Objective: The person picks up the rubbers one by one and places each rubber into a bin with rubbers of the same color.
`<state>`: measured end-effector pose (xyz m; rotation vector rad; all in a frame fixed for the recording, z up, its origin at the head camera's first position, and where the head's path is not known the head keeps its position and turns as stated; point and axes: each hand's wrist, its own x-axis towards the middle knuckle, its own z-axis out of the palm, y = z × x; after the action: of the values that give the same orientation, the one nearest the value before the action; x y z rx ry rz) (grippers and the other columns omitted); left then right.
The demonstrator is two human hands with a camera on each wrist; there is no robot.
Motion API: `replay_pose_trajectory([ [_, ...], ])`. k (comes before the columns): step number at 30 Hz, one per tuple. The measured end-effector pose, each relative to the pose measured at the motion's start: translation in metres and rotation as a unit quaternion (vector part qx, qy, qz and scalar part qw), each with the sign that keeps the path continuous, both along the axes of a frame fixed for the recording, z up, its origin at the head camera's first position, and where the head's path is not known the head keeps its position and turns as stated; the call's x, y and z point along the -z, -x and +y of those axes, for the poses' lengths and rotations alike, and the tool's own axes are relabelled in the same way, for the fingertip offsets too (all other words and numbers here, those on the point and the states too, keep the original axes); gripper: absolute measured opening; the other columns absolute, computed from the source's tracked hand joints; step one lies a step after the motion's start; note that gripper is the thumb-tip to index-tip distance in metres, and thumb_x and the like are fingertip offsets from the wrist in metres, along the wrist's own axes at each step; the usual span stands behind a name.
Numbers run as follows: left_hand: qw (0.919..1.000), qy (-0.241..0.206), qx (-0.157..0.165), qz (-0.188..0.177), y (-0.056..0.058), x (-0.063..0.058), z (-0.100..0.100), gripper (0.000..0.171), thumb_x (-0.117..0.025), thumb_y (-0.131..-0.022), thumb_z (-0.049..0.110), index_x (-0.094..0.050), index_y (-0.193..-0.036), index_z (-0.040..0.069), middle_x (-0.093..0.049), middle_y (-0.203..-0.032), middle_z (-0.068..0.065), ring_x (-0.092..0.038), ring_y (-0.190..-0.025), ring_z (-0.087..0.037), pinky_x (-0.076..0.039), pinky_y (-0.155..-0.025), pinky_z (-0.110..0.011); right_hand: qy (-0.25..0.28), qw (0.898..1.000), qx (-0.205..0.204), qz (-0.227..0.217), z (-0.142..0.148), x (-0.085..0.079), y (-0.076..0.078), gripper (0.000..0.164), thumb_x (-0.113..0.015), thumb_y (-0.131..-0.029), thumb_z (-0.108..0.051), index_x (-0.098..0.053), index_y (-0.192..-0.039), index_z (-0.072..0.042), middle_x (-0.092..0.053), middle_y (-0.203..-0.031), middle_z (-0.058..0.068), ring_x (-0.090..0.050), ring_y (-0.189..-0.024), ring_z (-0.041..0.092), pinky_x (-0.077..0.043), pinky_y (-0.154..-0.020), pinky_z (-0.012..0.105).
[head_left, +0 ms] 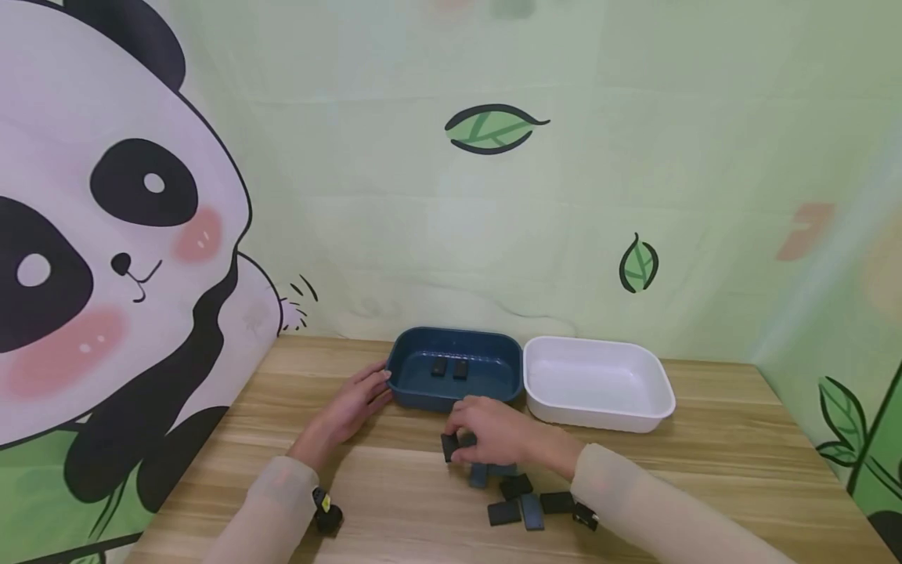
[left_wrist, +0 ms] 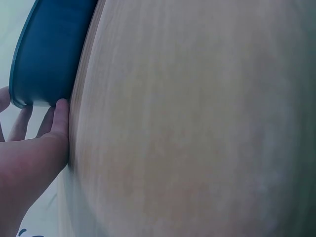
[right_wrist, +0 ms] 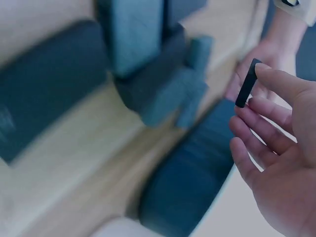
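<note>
In the head view, my right hand [head_left: 496, 431] pinches a small black rectangular block [head_left: 449, 449] between thumb and fingers, just in front of the dark blue bin [head_left: 454, 402]. The right wrist view shows this block edge-on, with the other fingers spread loosely. My left hand [head_left: 355, 401] rests its fingertips against the bin's left end; the left wrist view shows those fingers [left_wrist: 60, 116] fairly straight on its wall. Inside the bin lie two black blocks, one on the left [head_left: 439, 366] and one on the right [head_left: 461, 370].
A white bin [head_left: 599, 413] stands against the blue one's right side. Near my right forearm lie several loose blocks, among them a black one [head_left: 503, 514] and a dark blue one [head_left: 532, 511]. Behind the wooden table [head_left: 395, 501] hangs a printed panda backdrop [head_left: 395, 196].
</note>
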<state>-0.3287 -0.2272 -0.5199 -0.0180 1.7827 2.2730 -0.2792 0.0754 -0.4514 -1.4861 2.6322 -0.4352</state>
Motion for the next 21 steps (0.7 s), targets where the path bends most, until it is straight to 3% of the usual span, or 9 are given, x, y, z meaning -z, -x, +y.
replay_pose_trajectory([
  [5, 1.0000, -0.004, 0.005, 0.000, -0.001, -0.002, 0.002, 0.060, -0.050, -0.113, 0.014, -0.025, -0.166, -0.002, -0.034, -0.167, -0.026, -0.036, -0.153, -0.034, -0.036, -0.125, -0.045, 0.039, 0.999, 0.026, 0.023, 0.012, -0.022, 0.008, 0.029, -0.083, -0.094, -0.029, -0.078, -0.115, -0.009, -0.074, -0.112, 0.002, -0.067, -0.108, 0.020, -0.057, -0.098, 0.038],
  [12, 1.0000, 0.004, 0.006, 0.005, 0.001, -0.001, -0.003, 0.060, -0.049, -0.113, 0.016, -0.026, -0.166, -0.001, -0.035, -0.166, -0.025, -0.037, -0.153, -0.032, -0.037, -0.125, -0.044, 0.075, 0.994, 0.078, 0.030, 0.031, -0.040, 0.034, 0.031, -0.081, -0.096, -0.026, -0.077, -0.118, -0.005, -0.074, -0.115, 0.007, -0.068, -0.111, 0.027, -0.059, -0.095, 0.044],
  [15, 1.0000, 0.002, -0.002, 0.001, 0.002, 0.000, -0.003, 0.058, -0.051, -0.113, 0.016, -0.029, -0.165, 0.000, -0.037, -0.165, -0.024, -0.040, -0.151, -0.032, -0.039, -0.124, -0.044, 0.081, 0.990, 0.109, 0.028, 0.039, -0.037, 0.047, 0.034, -0.081, -0.096, -0.026, -0.076, -0.120, -0.002, -0.075, -0.116, 0.010, -0.069, -0.111, 0.029, -0.059, -0.096, 0.045],
  [21, 1.0000, 0.008, 0.000, 0.002, 0.000, -0.001, -0.002, 0.057, -0.051, -0.113, 0.016, -0.030, -0.164, -0.001, -0.038, -0.165, -0.024, -0.041, -0.150, -0.032, -0.040, -0.123, -0.044, 0.073, 0.983, 0.169, 0.021, 0.048, -0.015, 0.070, 0.035, -0.081, -0.096, -0.024, -0.075, -0.122, -0.001, -0.075, -0.119, 0.013, -0.069, -0.114, 0.030, -0.059, -0.098, 0.047],
])
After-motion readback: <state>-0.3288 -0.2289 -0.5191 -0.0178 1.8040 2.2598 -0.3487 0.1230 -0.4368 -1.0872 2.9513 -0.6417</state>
